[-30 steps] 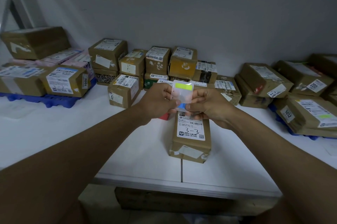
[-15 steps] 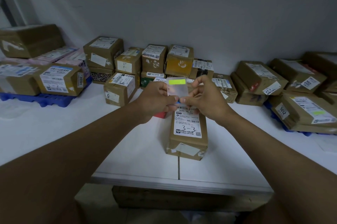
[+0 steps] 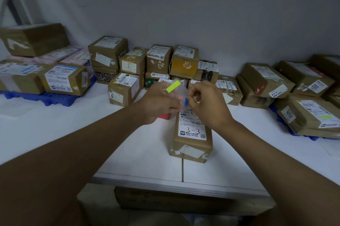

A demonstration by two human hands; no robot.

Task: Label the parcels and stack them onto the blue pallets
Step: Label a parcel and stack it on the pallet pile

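Head view puts both hands close together above the far end of one parcel. The left hand (image 3: pixel 160 101) has its grip closed on a translucent sticker backing sheet (image 3: pixel 177 90) that carries a yellow-green rectangular sticker (image 3: pixel 173 86) near its top edge, while the right hand (image 3: pixel 206 103) pinches a small blue sticker (image 3: pixel 185 101) at the sheet's lower edge, seemingly peeling it away (whether it is fully free of the sheet cannot be told).

Just below the hands lies the long brown cardboard parcel with the white shipping label marked "3-3" (image 3: pixel 192 133), flat on the white tabletop (image 3: pixel 128 152) near its front edge. It bears no coloured sticker that can be seen, so I judge it to be the parcel now being labelled, and it is not yet stacked.

Farther out, a cluster of brown cardboard boxes (image 3: pixel 156 64) sits against the grey wall, apparently waiting their turn. At the left, the blue plastic pallet (image 3: pixel 53 98) already carries several parcels, and the blue pallet at the right (image 3: pixel 292 131) holds more, one showing a yellow-green sticker. The job looks partly done: some parcels are stacked, and many are left to handle.
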